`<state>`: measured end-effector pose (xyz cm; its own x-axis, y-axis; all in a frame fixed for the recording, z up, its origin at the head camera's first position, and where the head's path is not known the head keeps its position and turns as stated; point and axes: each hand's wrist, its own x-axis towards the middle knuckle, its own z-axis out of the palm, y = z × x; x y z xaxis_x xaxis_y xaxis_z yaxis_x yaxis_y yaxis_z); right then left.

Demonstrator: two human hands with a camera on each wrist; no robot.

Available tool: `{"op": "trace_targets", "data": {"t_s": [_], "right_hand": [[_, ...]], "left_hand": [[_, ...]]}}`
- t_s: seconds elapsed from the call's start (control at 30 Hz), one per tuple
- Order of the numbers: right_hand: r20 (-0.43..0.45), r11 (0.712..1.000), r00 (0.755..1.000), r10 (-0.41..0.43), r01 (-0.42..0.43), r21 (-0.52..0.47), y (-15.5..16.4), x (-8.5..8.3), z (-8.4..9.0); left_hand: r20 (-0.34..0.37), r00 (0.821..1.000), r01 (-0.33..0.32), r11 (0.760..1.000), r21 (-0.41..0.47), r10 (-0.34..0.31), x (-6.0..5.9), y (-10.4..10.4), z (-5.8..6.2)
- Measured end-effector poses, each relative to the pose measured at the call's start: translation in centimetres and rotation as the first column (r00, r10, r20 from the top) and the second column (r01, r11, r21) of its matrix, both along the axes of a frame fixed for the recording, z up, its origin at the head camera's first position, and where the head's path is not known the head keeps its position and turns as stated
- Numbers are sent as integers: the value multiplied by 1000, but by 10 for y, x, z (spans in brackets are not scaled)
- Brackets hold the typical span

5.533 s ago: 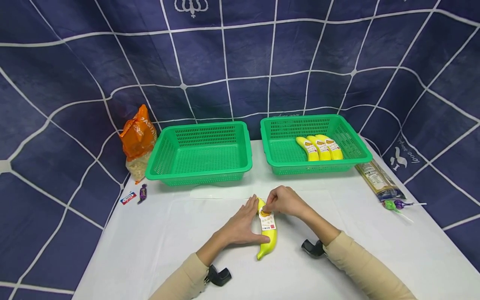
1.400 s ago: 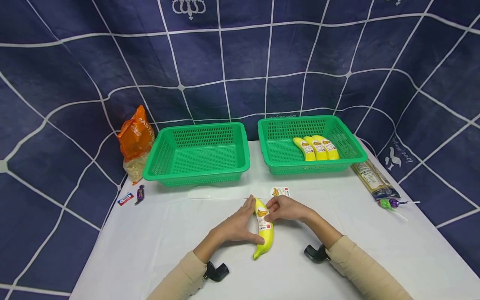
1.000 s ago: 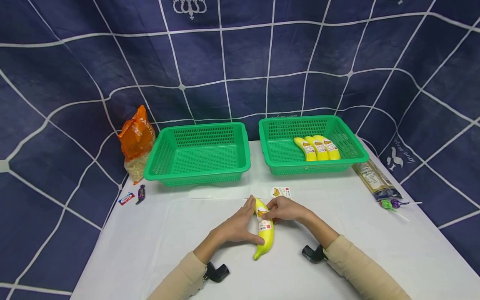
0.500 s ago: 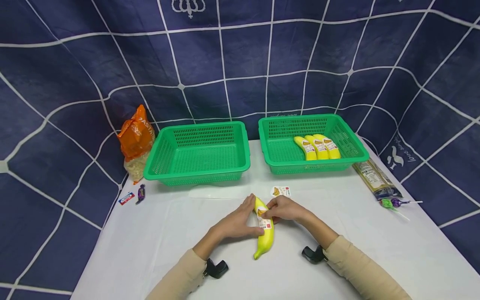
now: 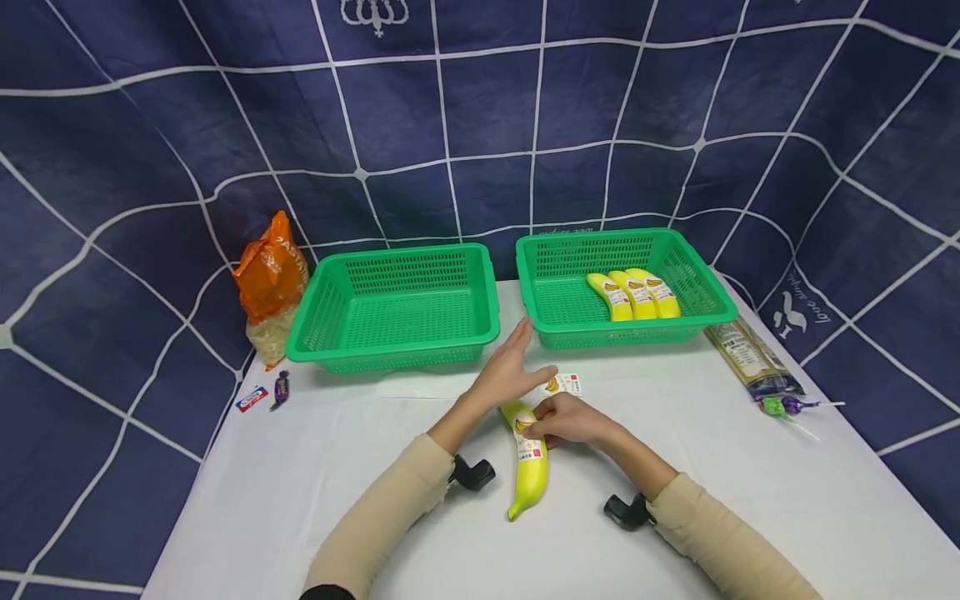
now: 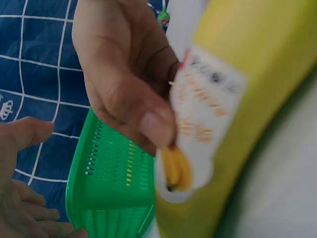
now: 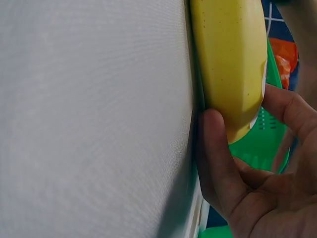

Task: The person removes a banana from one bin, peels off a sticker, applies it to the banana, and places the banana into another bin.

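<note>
A yellow banana (image 5: pixel 531 482) lies on the white table with a white banana-printed label (image 6: pixel 203 114) on its upper side. My right hand (image 5: pixel 573 418) grips it from the right, the thumb pressing on the label and the fingers along its side, as the right wrist view shows. My left hand (image 5: pixel 506 371) is off the banana, stretched forward over its far end with straight, spread fingers, holding nothing. Just right of that thumb lies a second banana-printed label (image 5: pixel 566 384), partly covered by the hand. Three labelled bananas (image 5: pixel 636 298) lie side by side in the right green basket (image 5: pixel 558 340).
An empty green basket (image 5: pixel 405 360) stands at the back left, beside an orange bag (image 5: pixel 272 283). Two small wrapped candies (image 5: pixel 281 389) lie left. At right are a clear food packet (image 5: pixel 752 362) and two lollipops (image 5: pixel 782 407). A pale strip (image 5: pixel 427 385) lies before the left basket.
My left hand has let go of the banana and moved forward and slightly right. Since the earliest frame, a second label has appeared on the table. My right hand stays on the banana.
</note>
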<state>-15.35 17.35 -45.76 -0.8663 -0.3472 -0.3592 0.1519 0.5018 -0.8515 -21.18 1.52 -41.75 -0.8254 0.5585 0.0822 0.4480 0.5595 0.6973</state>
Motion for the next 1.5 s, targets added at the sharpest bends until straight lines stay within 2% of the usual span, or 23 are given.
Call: {"op": "trace_targets", "data": {"t_s": [0.17,0.27,0.4,0.53,0.67,0.97,1.1,1.5], "right_hand": [[11,1000,1000,-13,13,18,-3,1,2],[9,1000,1000,-14,14,20,-5,1,4],[9,999,1000,-23,23,23,-5,2,5],[14,999,999,-36,35,40,-6,1,5],[13,998,999,-39,38,47,-6,1,3],[-2,999,1000,-26,26,22,-5,0,4],[-1,999,999,-35,35,24,-5,1,4],[-3,997,998,-57,58,45,-1,5,0]], "left_hand": [[-38,995,-94,996,0,94,-26,23,9],[-36,991,-131,991,-40,130,-40,33,11],[5,986,-166,983,-81,167,-56,42,11],[54,981,-181,979,-97,186,-66,46,11],[90,978,-180,981,-71,186,-72,49,8],[178,973,-164,984,66,150,-78,50,2],[196,971,-159,982,103,137,-80,51,1],[225,966,-155,980,122,125,-81,56,-5]]}}
